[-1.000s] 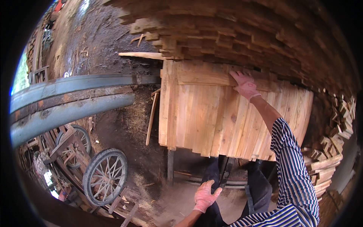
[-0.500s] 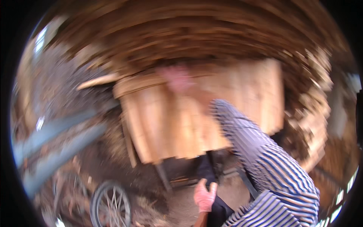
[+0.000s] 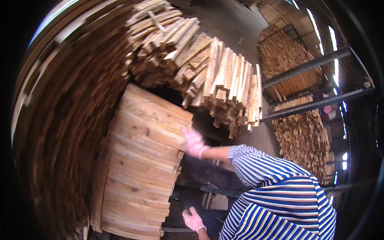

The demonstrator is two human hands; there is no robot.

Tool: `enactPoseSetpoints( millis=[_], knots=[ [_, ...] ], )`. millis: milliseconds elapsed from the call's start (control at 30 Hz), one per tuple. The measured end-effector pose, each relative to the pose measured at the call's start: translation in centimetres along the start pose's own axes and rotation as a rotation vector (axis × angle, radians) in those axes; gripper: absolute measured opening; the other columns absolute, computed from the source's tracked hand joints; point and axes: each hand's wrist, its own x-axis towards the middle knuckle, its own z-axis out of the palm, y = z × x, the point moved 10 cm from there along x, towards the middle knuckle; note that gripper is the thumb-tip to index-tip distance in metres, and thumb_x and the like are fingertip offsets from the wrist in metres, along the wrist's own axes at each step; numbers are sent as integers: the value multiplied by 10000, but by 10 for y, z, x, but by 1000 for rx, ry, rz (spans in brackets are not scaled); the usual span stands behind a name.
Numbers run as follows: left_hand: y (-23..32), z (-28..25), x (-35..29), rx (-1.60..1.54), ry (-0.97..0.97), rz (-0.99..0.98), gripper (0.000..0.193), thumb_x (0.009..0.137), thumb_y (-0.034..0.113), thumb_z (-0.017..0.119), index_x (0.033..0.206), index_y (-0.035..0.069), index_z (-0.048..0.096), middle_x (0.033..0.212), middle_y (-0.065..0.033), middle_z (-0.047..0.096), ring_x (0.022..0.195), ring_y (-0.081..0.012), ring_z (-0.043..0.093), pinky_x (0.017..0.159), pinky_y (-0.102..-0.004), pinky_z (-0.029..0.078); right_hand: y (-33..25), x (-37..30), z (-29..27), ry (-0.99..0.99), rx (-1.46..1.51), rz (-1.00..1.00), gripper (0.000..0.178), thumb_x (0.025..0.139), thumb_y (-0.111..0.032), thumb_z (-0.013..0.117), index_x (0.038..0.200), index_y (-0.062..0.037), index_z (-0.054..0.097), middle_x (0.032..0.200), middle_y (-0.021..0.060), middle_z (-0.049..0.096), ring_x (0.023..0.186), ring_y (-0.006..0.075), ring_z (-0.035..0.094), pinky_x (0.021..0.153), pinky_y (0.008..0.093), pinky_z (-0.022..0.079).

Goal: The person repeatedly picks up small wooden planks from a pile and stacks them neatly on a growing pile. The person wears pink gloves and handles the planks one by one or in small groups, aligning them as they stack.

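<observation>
- Pale planks (image 3: 140,162), straight-grained and marked with dark knots, lie side by side in a flat layer to the left of both hands; their near ends form an uneven edge.
- The pink-gloved right hand (image 3: 195,143) is at that edge, fingers outstretched but blurred; whether they press the wood cannot be told.
- The pink-gloved left hand (image 3: 195,220) hangs near the layer, fingers loosely spread, gripping nothing.
- Rough, squared sticks (image 3: 230,74) form a jagged heap beyond.
</observation>
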Motion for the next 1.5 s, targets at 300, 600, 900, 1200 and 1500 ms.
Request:
enactPoseSetpoints(
  millis=[300, 600, 900, 1200, 1500],
  knots=[
    [102, 26, 40, 111, -43, 65, 587, 960, 433, 671, 1273, -59, 609, 1235, -253, 678, 1140, -417, 644, 999, -453, 488, 285, 194, -187, 198, -53, 592, 843, 867, -440, 666, 1553, -71, 344, 1535, 239, 401, 1403, 387, 402, 1142, 507, 330],
    [503, 168, 85, -20, -380, 478, 629, 981, 441, 648, 1366, -47, 555, 1356, -260, 620, 1260, -346, 596, 1078, -411, 438, 429, 225, -154, 224, 446, 1068, 880, 825, -389, 732, 1547, -79, 337, 1498, 307, 384, 1363, 405, 416, 1069, 486, 413],
    [710, 281, 119, 546, -404, 770, 550, 876, 461, 677, 1200, 19, 637, 969, -270, 712, 941, -439, 687, 837, -486, 532, 480, 195, -207, 311, 1409, 573, 979, 724, -32, 808, 1572, -136, 330, 1443, 204, 516, 1053, 297, 662, 813, 364, 620],
    [823, 130, -5, 644, -340, 1032, 462, 845, 435, 722, 1080, 39, 694, 892, -221, 731, 846, -375, 725, 767, -448, 567, 491, 165, -189, 278, 1609, 682, 990, 894, -116, 781, 1647, -191, 142, 1585, 192, 407, 1364, 266, 513, 1081, 334, 487],
    [658, 103, -117, 424, -337, 839, 428, 952, 346, 725, 1220, 21, 649, 955, -180, 733, 834, -278, 733, 761, -397, 574, 234, 42, -190, 260, 1958, 575, 1042, 877, -174, 809, 1650, -122, 113, 1604, 106, 336, 1424, 244, 419, 1174, 382, 360]
  ],
)
